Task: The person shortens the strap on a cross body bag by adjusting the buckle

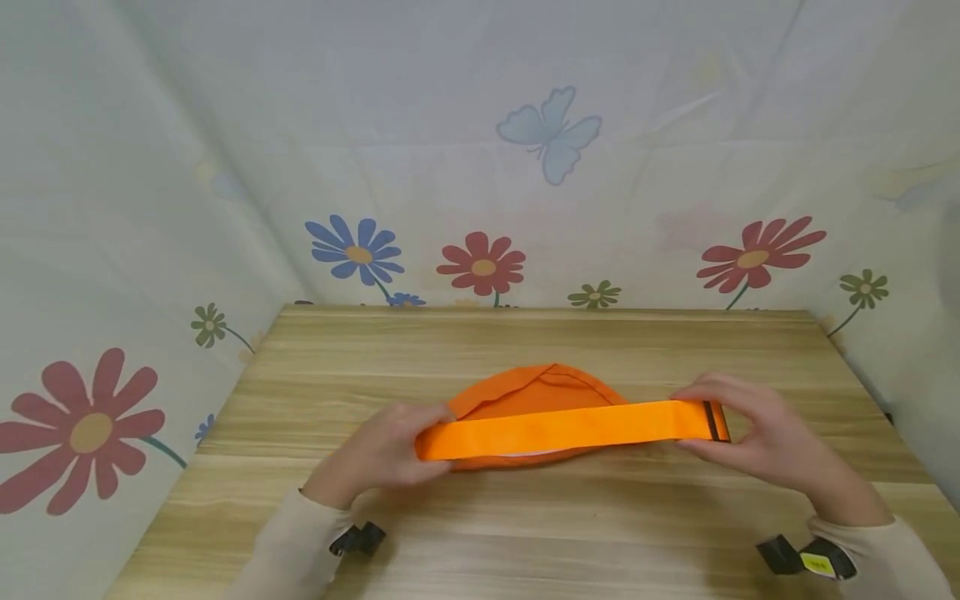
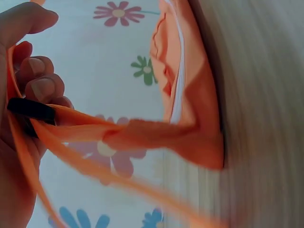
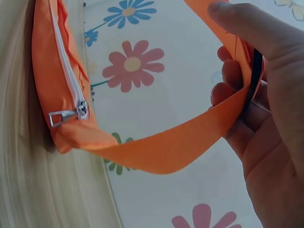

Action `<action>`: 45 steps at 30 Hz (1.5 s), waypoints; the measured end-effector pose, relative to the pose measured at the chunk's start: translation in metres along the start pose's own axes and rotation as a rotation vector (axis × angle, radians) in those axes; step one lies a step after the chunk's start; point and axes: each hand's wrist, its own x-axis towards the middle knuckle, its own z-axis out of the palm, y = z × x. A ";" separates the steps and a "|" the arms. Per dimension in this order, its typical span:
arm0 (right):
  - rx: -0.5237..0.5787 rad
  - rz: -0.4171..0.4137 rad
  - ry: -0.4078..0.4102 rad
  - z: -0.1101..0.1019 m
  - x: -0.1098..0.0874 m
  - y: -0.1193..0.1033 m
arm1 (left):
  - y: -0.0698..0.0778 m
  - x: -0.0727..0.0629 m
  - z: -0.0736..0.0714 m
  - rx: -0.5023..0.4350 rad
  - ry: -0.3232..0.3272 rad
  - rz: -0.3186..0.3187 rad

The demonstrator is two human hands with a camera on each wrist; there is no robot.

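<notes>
**Both hands stretched the orange strap**

Pinching grips held each end: the left hand point(image 1: 386, 454) and right hand point(image 1: 757, 433) pulled the orange strap point(image 1: 562, 429) taut between them. Just behind it, the orange pouch point(image 1: 525, 392) lay on the table point(image 1: 525, 533), zipper point(image 3: 66, 114) closed.

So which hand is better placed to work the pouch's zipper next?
Probably the right hand: the zipper pull sits at the pouch end nearest it. Both hands hold the strap, the left hand farther from the pull.
</notes>
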 end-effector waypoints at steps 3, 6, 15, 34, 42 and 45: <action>0.015 -0.017 0.007 -0.006 -0.003 0.005 | -0.005 -0.007 -0.005 0.010 0.023 -0.014; 0.021 -0.029 0.010 -0.010 -0.006 0.008 | -0.011 -0.013 -0.009 -0.007 0.046 -0.017; -0.074 -0.017 0.012 -0.018 -0.014 0.015 | -0.028 -0.034 -0.018 0.008 0.137 -0.040; -0.070 -0.017 0.070 -0.028 -0.018 0.017 | -0.033 -0.044 -0.027 -0.168 0.355 0.020; -0.072 -0.014 0.092 -0.029 -0.020 0.020 | -0.036 -0.046 -0.030 -0.191 0.352 0.026; -0.065 -0.010 0.105 -0.029 -0.020 0.019 | -0.037 -0.046 -0.031 -0.209 0.339 0.017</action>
